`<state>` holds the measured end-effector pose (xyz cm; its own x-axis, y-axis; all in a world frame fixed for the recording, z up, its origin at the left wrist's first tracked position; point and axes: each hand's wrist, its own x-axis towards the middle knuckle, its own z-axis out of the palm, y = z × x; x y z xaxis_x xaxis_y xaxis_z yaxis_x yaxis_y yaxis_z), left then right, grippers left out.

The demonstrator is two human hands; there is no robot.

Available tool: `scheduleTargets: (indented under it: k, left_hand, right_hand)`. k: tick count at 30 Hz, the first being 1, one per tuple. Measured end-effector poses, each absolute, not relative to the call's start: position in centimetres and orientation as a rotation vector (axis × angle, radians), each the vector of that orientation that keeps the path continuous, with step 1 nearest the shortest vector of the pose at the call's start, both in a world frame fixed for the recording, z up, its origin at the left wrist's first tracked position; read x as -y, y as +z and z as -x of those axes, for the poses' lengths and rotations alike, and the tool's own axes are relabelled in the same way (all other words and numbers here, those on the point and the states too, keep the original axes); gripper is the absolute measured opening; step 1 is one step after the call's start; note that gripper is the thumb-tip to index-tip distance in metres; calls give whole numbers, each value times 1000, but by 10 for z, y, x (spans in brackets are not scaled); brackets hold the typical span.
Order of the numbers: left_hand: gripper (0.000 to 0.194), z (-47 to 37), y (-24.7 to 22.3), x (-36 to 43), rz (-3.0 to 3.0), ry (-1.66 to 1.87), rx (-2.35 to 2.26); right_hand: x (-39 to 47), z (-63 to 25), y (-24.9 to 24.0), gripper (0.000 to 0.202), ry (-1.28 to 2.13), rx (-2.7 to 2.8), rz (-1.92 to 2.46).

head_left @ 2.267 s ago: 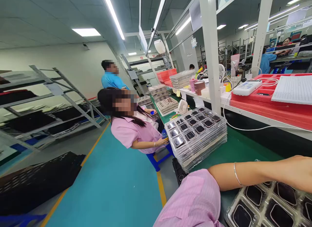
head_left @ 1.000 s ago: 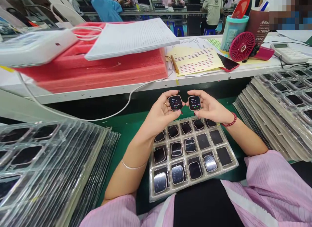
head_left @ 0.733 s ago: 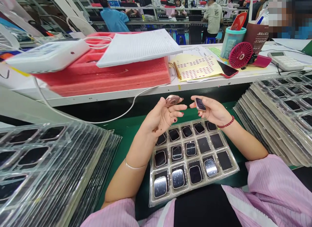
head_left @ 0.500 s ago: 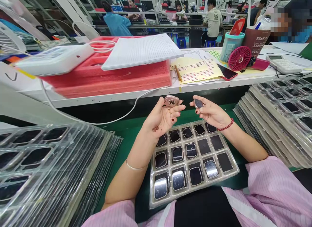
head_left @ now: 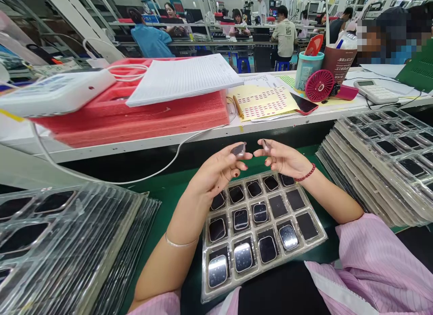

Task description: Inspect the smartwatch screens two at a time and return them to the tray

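Observation:
Two small watch bodies are held up over the far edge of a clear tray (head_left: 255,230). My left hand (head_left: 216,167) grips one watch body (head_left: 238,150) between thumb and fingers, tilted so its dark face shows. Close to its right, my right hand (head_left: 282,157) pinches another watch body (head_left: 266,146), seen nearly edge-on. The two pieces are apart. Below, the tray lies at an angle on the green surface. Most of its compartments hold watch bodies with dark or shiny faces; several at the right show only a dark bottom.
Tall stacks of filled trays stand at left (head_left: 84,233) and right (head_left: 382,157). On the white shelf (head_left: 270,123) are red foam (head_left: 145,125), a notebook (head_left: 186,78), a phone (head_left: 306,104), a pink fan (head_left: 319,85) and a calculator (head_left: 377,91). A white cable hangs down. People sit beyond.
Both watch bodies have been turned: the left one no longer shows its round back sensor, and the right one is now nearly edge-on. The view has shifted slightly, moving the scene left.

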<state>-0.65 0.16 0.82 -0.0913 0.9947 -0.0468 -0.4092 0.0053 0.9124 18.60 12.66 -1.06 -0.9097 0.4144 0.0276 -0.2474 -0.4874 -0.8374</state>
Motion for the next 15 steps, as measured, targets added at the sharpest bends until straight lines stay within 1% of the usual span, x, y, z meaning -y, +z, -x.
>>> scheduleTargets:
  k: [2,4,7,11,15]
  left_hand:
    - [67,2,8,0,-1004,1419,-1084]
    - [72,-2,8,3,-1122,1386,-1164]
    - [67,-7,8,5,-1234,1347,-1236]
    - [52,-10,6,6,-1325,1356,-1271]
    - [57,-11,5,6,-1307,1356,-1281]
  right_hand:
    - [-124,-186,-12,55,2202,1467,223]
    - [-121,-185,-13,61,2015,1602,231]
    - [-116,-184,-13,54,1790,1743,245]
    - [-110,-184,-13,40,1503,1856,282]
    - [-106,-186,-12,46,1435,1921,315]
